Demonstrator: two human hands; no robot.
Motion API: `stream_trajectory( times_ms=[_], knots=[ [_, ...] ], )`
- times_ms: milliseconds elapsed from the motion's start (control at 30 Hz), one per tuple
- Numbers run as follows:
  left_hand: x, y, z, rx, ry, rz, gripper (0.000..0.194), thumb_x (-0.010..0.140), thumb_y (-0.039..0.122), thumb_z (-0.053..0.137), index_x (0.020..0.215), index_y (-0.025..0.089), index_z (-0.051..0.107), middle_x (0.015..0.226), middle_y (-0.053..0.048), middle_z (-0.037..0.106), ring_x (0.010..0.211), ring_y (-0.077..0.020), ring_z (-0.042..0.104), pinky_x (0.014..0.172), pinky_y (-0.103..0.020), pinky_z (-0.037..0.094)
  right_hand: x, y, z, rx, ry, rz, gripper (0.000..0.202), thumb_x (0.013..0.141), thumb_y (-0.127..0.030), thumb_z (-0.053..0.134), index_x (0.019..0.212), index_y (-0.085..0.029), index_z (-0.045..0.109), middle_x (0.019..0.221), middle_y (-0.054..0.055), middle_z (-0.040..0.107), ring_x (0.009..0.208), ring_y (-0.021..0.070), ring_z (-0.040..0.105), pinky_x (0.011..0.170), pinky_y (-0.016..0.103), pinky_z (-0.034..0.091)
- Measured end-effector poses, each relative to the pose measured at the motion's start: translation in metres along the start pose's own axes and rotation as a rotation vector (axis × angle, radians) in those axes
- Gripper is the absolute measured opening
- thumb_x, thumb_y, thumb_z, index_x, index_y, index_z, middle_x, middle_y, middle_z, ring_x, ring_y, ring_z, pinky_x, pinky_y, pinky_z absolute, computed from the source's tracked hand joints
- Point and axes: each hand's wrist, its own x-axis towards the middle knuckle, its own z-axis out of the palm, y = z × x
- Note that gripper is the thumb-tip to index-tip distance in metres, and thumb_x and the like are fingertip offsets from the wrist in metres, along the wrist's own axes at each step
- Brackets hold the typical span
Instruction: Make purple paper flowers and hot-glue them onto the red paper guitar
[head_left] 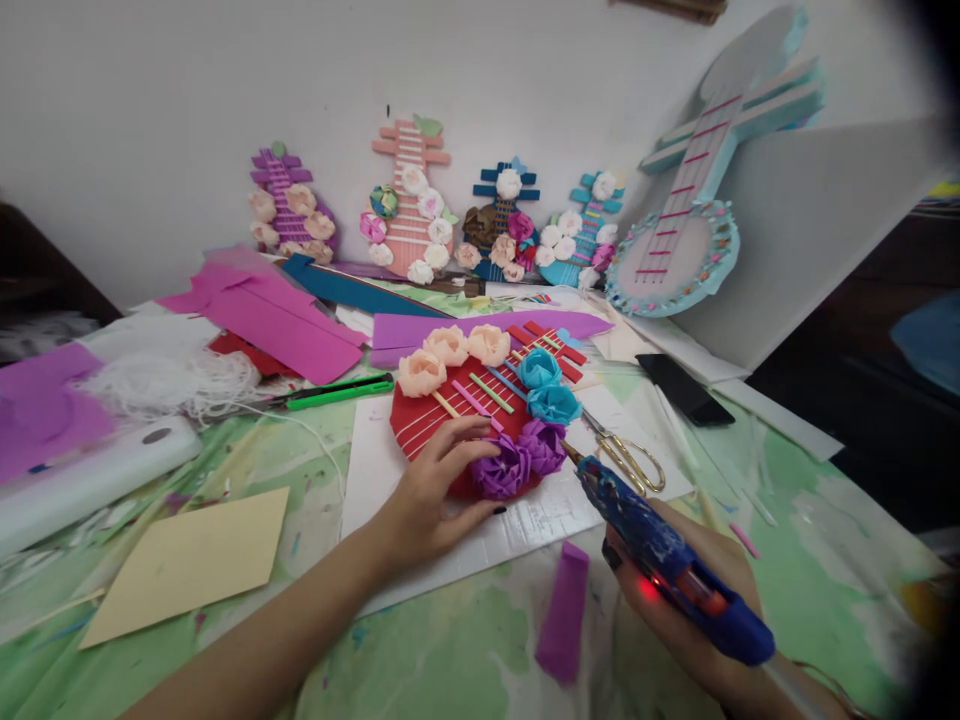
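A red guitar-shaped piece lies on a white board, with peach paper flowers along its upper left side, blue flowers at the right and purple flowers at its near edge. My left hand rests on the red piece, fingers apart, its fingertips against a purple flower; it grips nothing that shows. My right hand is wrapped round a blue glue gun, whose red light glows. The nozzle points at the right purple flower, touching or very near it.
Gold-handled scissors and a black phone lie at the right. A green cutter, white strings and pink paper are at the left. Decorated guitars lean on the wall. Purple paper lies in front.
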Motion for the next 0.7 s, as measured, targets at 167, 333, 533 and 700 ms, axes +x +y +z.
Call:
stream_trajectory(
  times_ms=[167, 333, 533, 700],
  knots=[
    [0.0, 0.0, 0.001, -0.076, 0.011, 0.02, 0.021, 0.077, 0.018, 0.066, 0.097, 0.019, 0.059, 0.128, -0.013, 0.044, 0.122, -0.0246, 0.045, 0.099, -0.04, 0.046, 0.005, 0.005, 0.007, -0.008, 0.077, 0.043, 0.007, 0.075, -0.018, 0.058, 0.075, -0.024, 0.054, 0.058, -0.003, 0.06, 0.047, 0.0126, 0.056, 0.042, 0.021, 0.042],
    [-0.001, -0.001, 0.003, -0.102, 0.018, 0.01, 0.016, 0.078, 0.017, 0.065, 0.093, 0.02, 0.062, 0.128, -0.011, 0.044, 0.122, -0.0248, 0.046, 0.097, -0.04, 0.047, 0.017, 0.006, 0.014, 0.066, -0.008, 0.123, 0.011, 0.072, -0.02, 0.062, 0.081, -0.022, 0.056, 0.064, -0.002, 0.062, 0.053, 0.0133, 0.06, 0.048, 0.021, 0.047],
    [-0.001, 0.0, 0.004, -0.126, 0.025, 0.009, 0.012, 0.081, 0.013, 0.06, 0.089, 0.02, 0.064, 0.125, -0.01, 0.045, 0.12, -0.0243, 0.048, 0.095, -0.04, 0.049, 0.039, -0.006, 0.021, 0.184, -0.181, 0.139, 0.023, 0.073, -0.021, 0.063, 0.094, -0.021, 0.055, 0.071, -0.002, 0.065, 0.06, 0.0141, 0.063, 0.055, 0.023, 0.048],
    [0.0, 0.0, 0.004, -0.147, 0.037, 0.006, 0.014, 0.081, 0.009, 0.056, 0.085, 0.02, 0.065, 0.124, -0.01, 0.046, 0.109, -0.0214, 0.055, 0.091, -0.04, 0.051, 0.048, -0.003, 0.035, 0.206, -0.308, 0.033, 0.023, 0.072, -0.013, 0.058, 0.092, -0.021, 0.053, 0.069, -0.002, 0.066, 0.059, 0.0141, 0.063, 0.056, 0.022, 0.047]
  ],
)
